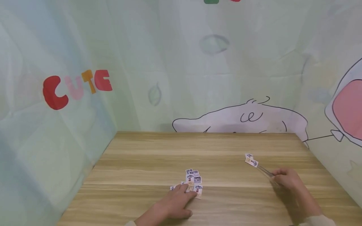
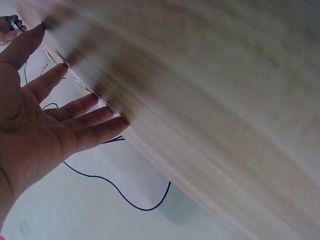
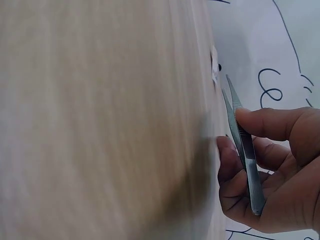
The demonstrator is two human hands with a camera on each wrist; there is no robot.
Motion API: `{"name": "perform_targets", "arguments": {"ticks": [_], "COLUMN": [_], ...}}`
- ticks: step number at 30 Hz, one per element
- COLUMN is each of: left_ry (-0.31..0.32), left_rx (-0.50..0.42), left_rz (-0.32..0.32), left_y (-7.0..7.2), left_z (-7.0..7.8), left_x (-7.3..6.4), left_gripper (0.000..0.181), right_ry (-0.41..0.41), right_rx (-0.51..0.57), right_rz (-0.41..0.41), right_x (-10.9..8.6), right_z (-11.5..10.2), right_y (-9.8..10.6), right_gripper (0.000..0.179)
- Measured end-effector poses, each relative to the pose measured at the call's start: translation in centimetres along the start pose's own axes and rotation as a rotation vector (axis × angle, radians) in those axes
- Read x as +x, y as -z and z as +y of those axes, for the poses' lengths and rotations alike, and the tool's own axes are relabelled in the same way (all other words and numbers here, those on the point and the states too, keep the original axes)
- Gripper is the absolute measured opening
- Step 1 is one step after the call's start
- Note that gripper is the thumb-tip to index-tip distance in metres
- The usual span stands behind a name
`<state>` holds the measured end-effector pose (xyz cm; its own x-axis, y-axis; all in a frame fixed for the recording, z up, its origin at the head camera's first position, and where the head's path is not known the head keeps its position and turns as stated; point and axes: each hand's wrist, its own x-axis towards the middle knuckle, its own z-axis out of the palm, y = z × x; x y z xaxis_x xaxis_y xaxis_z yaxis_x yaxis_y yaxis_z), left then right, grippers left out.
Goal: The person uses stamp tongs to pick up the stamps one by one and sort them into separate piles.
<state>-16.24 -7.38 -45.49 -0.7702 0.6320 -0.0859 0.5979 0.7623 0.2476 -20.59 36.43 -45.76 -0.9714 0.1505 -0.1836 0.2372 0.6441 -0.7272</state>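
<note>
My right hand (image 1: 287,179) grips metal tweezers (image 1: 265,171) between thumb and fingers. In the right wrist view the two tips of the tweezers stand slightly apart. They point at a couple of small printed stamps (image 1: 251,162) lying on the right of the table; whether they touch cannot be told. Left of centre, several similar stamps (image 1: 190,178) lie in an overlapping cluster. Spread fingers of my left hand (image 1: 175,202) rest over its near side and hide part of it. The left wrist view has that hand (image 2: 45,120) with fingers extended, fingertips at the tabletop.
The wood-grain table (image 1: 141,160) reaches back to a pale fabric backdrop (image 1: 169,62) along its far and left sides. Colourful letters (image 1: 55,92) and a cartoon drawing with a balloon (image 1: 349,106) are printed on the cloth.
</note>
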Motion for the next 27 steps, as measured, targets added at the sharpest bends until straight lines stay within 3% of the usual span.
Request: {"name": "perform_targets", "arguments": {"ticks": [4,17,27], "left_ry": [0.004,-0.014,-0.061], "left_rx": [0.006,-0.003,0.012], "left_rz": [-0.003,0.005,0.038], "left_y": [0.1,0.3,0.4], "left_z": [0.1,0.0,-0.2], "left_x": [0.1,-0.3,-0.2], "left_gripper": [0.062,0.061,0.056], "right_ry": [0.037,0.044,0.105], "right_rx": [0.014,0.079,0.119], "right_rz": [-0.007,-0.048,-0.056], "right_x": [-0.5,-1.6,-1.9], "right_z": [-0.1,-0.8,-1.6], "right_y": [0.2,-0.7,-1.4], "right_gripper": [0.032,0.031,0.029]}}
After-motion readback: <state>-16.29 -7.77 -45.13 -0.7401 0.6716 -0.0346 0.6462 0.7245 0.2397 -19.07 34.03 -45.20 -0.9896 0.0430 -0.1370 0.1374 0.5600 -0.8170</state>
